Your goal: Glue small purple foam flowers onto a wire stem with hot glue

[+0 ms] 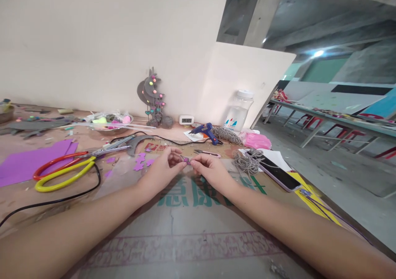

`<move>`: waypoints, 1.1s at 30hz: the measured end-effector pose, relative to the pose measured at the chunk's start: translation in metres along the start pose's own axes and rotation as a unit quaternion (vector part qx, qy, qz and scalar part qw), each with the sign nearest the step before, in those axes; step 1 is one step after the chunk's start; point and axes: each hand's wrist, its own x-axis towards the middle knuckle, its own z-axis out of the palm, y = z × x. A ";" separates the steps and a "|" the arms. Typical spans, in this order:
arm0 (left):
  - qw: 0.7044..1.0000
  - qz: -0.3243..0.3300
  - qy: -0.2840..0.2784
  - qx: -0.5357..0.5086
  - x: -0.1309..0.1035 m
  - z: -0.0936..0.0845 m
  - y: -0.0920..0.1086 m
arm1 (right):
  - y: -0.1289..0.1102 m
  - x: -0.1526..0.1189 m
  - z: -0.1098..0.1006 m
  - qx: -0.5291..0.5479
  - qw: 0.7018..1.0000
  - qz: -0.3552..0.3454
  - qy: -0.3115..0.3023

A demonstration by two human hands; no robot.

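My left hand [168, 165] and my right hand [208, 167] meet above the middle of the cardboard sheet [185, 225]. Between their fingertips is a small purple piece [186, 160], pinched from both sides; its exact shape is too small to tell. Several purple foam cutouts [139, 162] lie just left of my left hand. Beyond my right hand are small pink-handled snips [207, 153] and a blue glue gun [206, 131].
Red-and-yellow-handled scissors [66, 169] and purple sheets [34, 159] lie left, with a black cable. A grey moon ornament [151, 95], clock [186, 119] and bottle [238, 110] stand at the back. Grey yarn [248, 162] and a phone [280, 172] are right.
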 end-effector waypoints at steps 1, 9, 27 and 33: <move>1.000 0.003 0.010 -0.009 0.000 0.000 -0.001 | 0.000 0.000 0.000 0.003 1.000 0.001 0.003; 0.997 0.023 -0.011 0.071 -0.004 -0.004 0.007 | -0.004 0.000 -0.001 -0.003 1.000 -0.003 0.019; 0.997 -0.018 -0.052 -0.052 0.004 0.005 -0.001 | 0.004 0.013 0.001 0.053 0.996 -0.002 -0.069; 0.996 -0.040 -0.080 -0.013 0.003 0.002 0.000 | 0.002 0.016 -0.015 -0.047 0.997 -0.034 0.050</move>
